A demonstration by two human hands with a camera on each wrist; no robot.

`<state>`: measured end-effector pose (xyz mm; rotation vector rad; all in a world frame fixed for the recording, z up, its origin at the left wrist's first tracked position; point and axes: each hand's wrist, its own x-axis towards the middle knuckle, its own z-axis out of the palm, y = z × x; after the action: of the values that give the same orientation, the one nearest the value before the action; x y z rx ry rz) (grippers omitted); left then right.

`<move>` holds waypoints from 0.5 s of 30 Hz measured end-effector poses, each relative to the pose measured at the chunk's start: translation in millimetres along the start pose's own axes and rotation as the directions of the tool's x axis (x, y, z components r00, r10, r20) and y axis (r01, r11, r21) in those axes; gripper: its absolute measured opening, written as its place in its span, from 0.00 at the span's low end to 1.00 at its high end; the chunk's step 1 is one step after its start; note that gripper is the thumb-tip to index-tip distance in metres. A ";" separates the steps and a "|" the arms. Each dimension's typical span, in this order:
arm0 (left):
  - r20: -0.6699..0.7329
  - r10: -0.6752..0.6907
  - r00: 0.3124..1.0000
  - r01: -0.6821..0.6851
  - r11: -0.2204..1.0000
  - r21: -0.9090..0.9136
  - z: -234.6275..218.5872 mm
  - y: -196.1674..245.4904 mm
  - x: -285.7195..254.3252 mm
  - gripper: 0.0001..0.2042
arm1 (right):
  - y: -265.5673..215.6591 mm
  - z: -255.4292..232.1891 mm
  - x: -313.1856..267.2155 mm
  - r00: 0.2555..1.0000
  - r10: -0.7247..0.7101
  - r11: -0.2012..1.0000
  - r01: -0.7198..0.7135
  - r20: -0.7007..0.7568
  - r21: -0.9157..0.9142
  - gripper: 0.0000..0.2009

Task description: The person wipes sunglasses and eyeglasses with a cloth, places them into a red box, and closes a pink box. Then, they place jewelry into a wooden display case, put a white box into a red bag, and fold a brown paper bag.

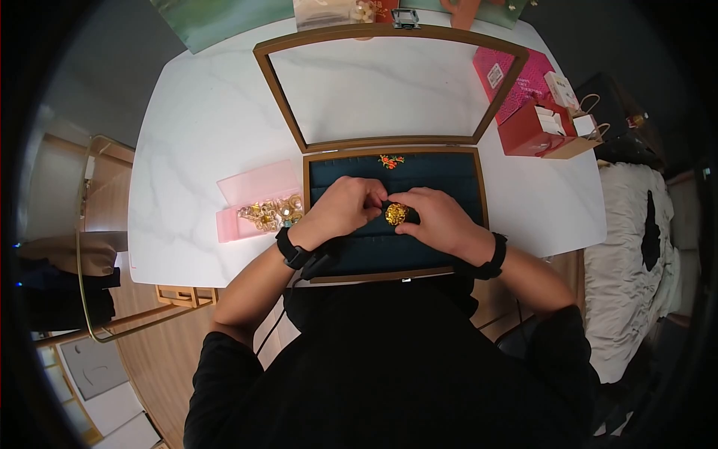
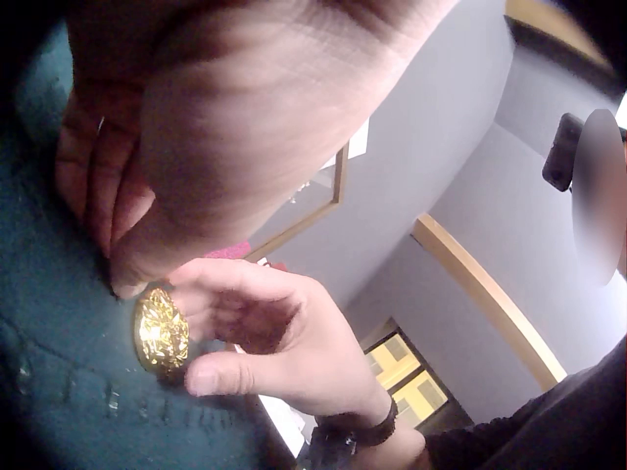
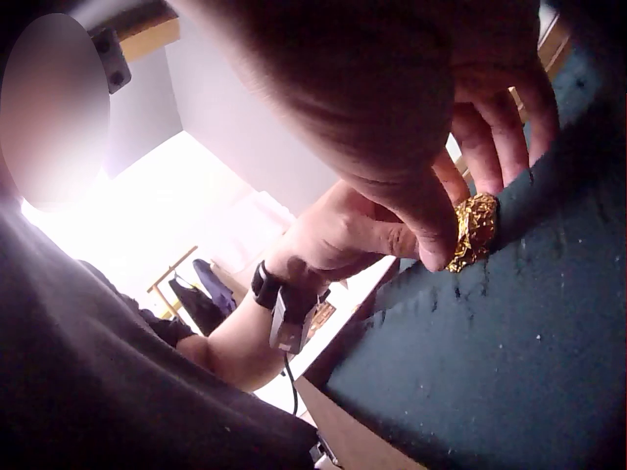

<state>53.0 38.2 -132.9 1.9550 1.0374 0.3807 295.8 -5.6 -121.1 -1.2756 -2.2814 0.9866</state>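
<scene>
A jewellery display case (image 1: 306,179) lies open before me, lined with dark green padded rows. On a middle row stands a gold ring (image 1: 396,214) with a broad, round, textured face; its band is hidden. My right hand (image 1: 445,221) pinches the ring between thumb and fingers, the thumb against its face edge in the right wrist view (image 3: 473,230). Close on the other side, my left hand (image 1: 345,207) has bent fingers, its thumb (image 2: 132,274) down at the lining beside the ring. A red and orange ornament (image 1: 390,161) sits in the top row.
The case's glass lid (image 1: 299,112) stands raised behind. A pink box (image 1: 228,224) of gold jewellery lies at the left, its lid open. Red gift bags (image 1: 523,137) and a pink package (image 1: 516,78) stand at the right of the white marbled table (image 1: 187,150).
</scene>
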 end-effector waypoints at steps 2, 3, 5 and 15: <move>-0.007 -0.004 1.000 0.005 1.000 0.012 -0.3 0.1 -0.3 0.14 | -5.3 2.8 -3.4 0.999 -0.029 0.993 0.024 -0.037 -0.119 0.24; -0.010 -0.004 1.000 0.004 1.000 0.019 -0.5 0.2 -0.5 0.14 | -5.9 3.0 -3.0 0.999 -0.029 0.993 0.024 -0.037 -0.119 0.24; -0.014 -0.003 1.000 0.003 1.000 0.027 -0.3 -0.1 -0.4 0.14 | -6.5 3.1 -2.4 0.993 -0.110 0.971 0.098 -0.046 -0.219 0.25; 0.038 0.016 0.999 -0.015 1.000 -0.021 2.4 1.6 6.7 0.14 | 14.8 4.3 10.2 0.998 0.058 0.998 -0.058 -0.010 0.018 0.18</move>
<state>59.4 41.8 -133.8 1.9452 0.9909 0.3601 296.8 6.5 -135.0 -1.3438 -2.2340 1.0146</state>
